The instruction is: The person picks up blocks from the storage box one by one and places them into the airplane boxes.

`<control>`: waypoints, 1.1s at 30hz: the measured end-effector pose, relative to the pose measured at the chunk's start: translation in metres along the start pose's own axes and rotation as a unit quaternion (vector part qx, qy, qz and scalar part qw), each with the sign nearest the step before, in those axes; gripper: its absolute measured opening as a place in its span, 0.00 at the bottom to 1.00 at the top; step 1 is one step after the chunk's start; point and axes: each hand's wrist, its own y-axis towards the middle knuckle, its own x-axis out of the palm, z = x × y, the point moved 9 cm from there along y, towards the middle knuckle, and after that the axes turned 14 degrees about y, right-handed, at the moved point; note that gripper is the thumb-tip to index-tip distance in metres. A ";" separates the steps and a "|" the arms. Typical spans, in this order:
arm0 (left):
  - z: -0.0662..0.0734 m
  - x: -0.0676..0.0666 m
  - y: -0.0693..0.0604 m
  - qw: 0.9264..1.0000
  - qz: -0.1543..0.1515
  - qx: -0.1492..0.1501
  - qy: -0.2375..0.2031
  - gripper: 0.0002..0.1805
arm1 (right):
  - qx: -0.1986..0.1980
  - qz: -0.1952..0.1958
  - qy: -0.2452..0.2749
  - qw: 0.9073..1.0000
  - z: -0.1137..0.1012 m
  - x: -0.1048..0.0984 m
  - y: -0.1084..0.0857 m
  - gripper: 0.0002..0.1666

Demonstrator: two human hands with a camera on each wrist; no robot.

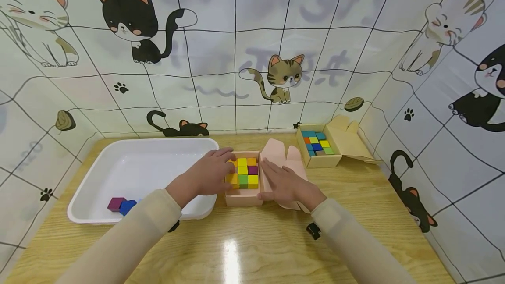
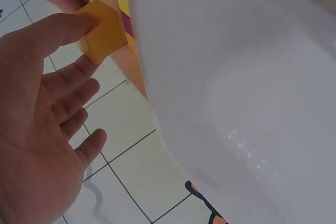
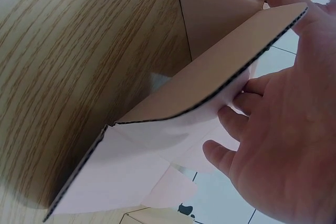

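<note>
My left hand (image 1: 211,172) is over the left side of a small pink cardboard box (image 1: 244,200). Between thumb and index finger it pinches an orange cube (image 2: 102,31), held at the box. Inside the box are coloured cubes in rows, among them a purple cube (image 1: 252,170) and a green cube (image 1: 243,181). My right hand (image 1: 286,183) lies against the open pink lid (image 1: 276,150) with its fingers extended. In the right wrist view, its thumb touches the box's edge and its fingertips touch the lid.
A white tray (image 1: 142,140) stands at the left, with a dark red block (image 1: 116,204) and a blue block (image 1: 127,207) inside. Back right is an open yellowish box (image 1: 323,161) of coloured cubes. Cat-patterned sheeting (image 1: 221,51) walls in the wooden table (image 1: 272,249).
</note>
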 end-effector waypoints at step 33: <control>0.010 0.045 0.031 0.983 -0.144 -0.044 0.105 0.17 | -0.006 -0.010 -0.001 1.000 -0.002 0.000 -0.001 0.63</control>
